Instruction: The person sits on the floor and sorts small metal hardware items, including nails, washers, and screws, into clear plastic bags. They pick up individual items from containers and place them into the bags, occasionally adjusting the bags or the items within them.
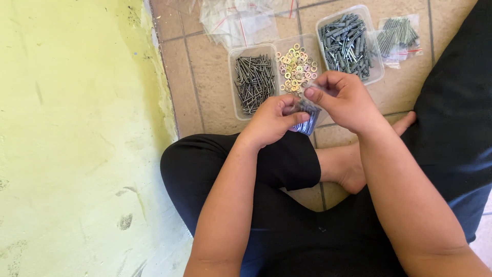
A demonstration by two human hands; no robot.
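- Small clear bag (307, 114) of grey fasteners was held between both hands, above the lap and at the near edge of the tubs
- Left hand (271, 120) was closed on the bag's lower left side, thumb laid across it
- Right hand (344, 97) was pinching the bag's top edge from above, fingers curled; the bag hung just below and left of that hand
- Three clear plastic tubs stood side by side on the tiled floor (205, 77), just beyond the hands
- Left tub (252, 82) held dark thin screws or nails, heaped lengthwise
- Middle tub (297, 64) held brass and silver washers, partly hidden by the right hand
- Right tub (350, 43) held grey wall plugs with screws
- A filled bag (400, 36) of grey fasteners lay just right of that tub
- Empty clear bags (241, 20) lay piled beyond the left tub
- Person sat cross-legged in dark clothes, beside a yellow wall (77, 128)
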